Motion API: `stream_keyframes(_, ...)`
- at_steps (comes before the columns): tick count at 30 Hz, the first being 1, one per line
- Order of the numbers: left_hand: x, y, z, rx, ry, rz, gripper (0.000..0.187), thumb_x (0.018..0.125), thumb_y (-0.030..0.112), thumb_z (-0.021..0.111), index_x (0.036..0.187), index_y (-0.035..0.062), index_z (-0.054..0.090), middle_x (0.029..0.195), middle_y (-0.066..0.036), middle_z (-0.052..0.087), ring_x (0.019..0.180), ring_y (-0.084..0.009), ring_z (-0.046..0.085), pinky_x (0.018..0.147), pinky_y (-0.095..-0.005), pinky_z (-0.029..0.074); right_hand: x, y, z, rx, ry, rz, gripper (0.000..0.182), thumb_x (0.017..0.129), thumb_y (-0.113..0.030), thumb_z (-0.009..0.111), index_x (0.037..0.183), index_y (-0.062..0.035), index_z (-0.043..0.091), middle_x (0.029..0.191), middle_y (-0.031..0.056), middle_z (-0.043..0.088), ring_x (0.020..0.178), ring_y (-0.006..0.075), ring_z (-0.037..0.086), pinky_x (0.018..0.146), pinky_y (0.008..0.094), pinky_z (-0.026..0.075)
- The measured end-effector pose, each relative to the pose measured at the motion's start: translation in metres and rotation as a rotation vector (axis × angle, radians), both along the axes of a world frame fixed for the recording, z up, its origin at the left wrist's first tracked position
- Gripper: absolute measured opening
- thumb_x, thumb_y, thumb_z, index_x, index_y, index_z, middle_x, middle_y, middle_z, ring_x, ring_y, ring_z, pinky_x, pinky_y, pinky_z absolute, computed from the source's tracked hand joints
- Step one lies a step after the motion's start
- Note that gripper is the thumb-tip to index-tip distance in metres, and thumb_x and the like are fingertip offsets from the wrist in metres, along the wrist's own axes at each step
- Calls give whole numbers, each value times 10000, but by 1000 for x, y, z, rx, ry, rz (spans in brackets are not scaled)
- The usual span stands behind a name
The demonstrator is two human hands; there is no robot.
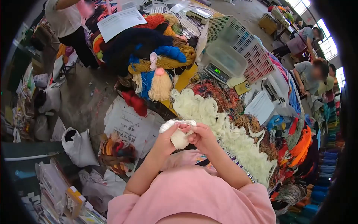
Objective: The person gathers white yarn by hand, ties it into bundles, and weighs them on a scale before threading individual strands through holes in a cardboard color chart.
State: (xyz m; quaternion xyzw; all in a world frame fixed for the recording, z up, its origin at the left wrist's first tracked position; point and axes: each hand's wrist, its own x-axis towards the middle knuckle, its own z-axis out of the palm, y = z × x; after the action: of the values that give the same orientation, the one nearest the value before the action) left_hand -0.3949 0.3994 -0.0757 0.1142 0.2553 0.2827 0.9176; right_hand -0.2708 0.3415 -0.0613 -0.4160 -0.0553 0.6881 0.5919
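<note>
Both of my hands are close together in front of my chest, gripping one small bundle of white yarn point(179, 139). My left hand point(170, 136) has its fingers curled round the left side of the bundle. On the other side, my right hand point(201, 136) pinches strands with thumb and fingers. A loop of the yarn runs across the top between the two hands. Just beyond them lies a long heap of cream-white yarn skeins point(223, 128), stretching along the table to the right. The exact fingertip contacts are partly hidden.
A digital scale point(217, 72) bears a clear plastic tub point(226, 56), beside a perforated plastic basket point(257, 65). Coloured yarn piles point(141, 48) and a printed sheet point(120, 23) lie ahead. White sacks point(79, 147) stand on the floor at left. Other people point(309, 74) are at far right.
</note>
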Motion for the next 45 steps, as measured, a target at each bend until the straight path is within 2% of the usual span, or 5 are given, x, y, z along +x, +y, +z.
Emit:
stream_keyframes(14,-92,63,-82,-535,-590,465,204,815,156,388,701,21,491,427,59,242,358,-42,232,368,-178,253,132,-31,-16,-87,23,-142,117,779,-188,472,802,-75,491,538,-51,310,457,37,291,368,139,247)
stream_keyframes(25,-404,126,-229,54,7,907,143,731,102,356,804,82,477,733,-65,513,662,-202,479,660,-393,391,384,-75,-12,26,-166,-1097,172,823,-110,367,721,17,420,438,-25,193,344,75,210,718,404,457)
stream_keyframes(31,-417,126,-122,0,969,1376,344,779,348,327,904,63,475,891,-123,478,898,-288,426,813,-429,309,467,-76,40,-93,-498,-1467,144,820,-128,372,809,1,436,460,-28,232,386,71,270,710,408,447)
stream_keyframes(38,-497,74,-133,116,902,1118,261,765,309,402,848,76,484,732,-99,493,725,-268,487,679,-425,398,358,-23,83,-388,-917,-150,143,761,-177,497,792,-39,488,516,-20,435,435,93,455,515,265,455)
stream_keyframes(45,-277,48,-151,16,532,779,130,800,152,419,722,69,482,650,-38,490,597,-116,471,540,-239,409,398,56,152,162,-832,-413,149,793,-149,447,826,-12,495,767,61,533,689,133,524,677,269,451)
